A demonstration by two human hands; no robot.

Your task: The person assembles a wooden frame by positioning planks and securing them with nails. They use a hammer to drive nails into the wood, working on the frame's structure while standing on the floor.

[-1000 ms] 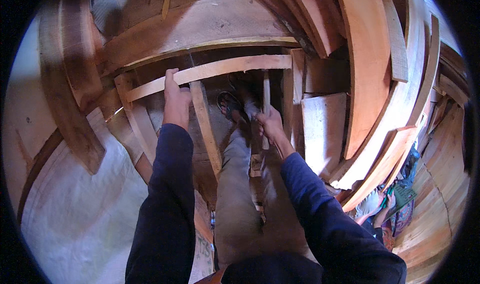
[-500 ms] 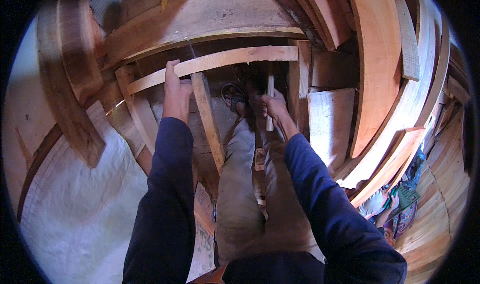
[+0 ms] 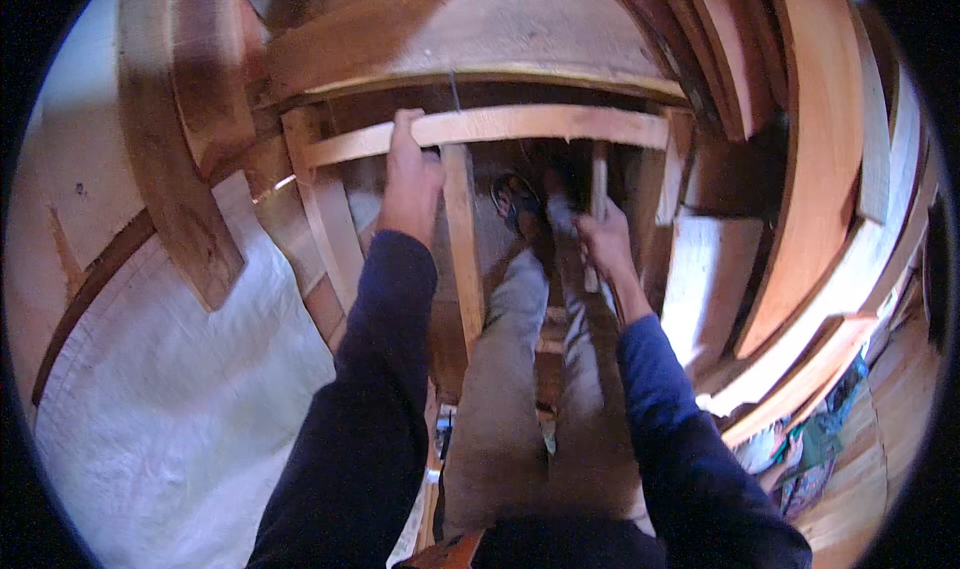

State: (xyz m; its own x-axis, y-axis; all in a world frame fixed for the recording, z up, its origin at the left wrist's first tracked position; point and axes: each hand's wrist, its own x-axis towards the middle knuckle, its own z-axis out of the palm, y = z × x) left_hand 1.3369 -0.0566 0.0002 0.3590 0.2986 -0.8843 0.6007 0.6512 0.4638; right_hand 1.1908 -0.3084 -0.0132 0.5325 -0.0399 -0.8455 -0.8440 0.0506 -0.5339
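Your right hand keeps its fingers closed around the wooden stick, a little farther below the slat than half a second ago. Your left fingers still grip that slat, beside the post; everything, including the wide plank beyond, sits farther right in view.

1 sandalled foot seems to stand on the dim floor.
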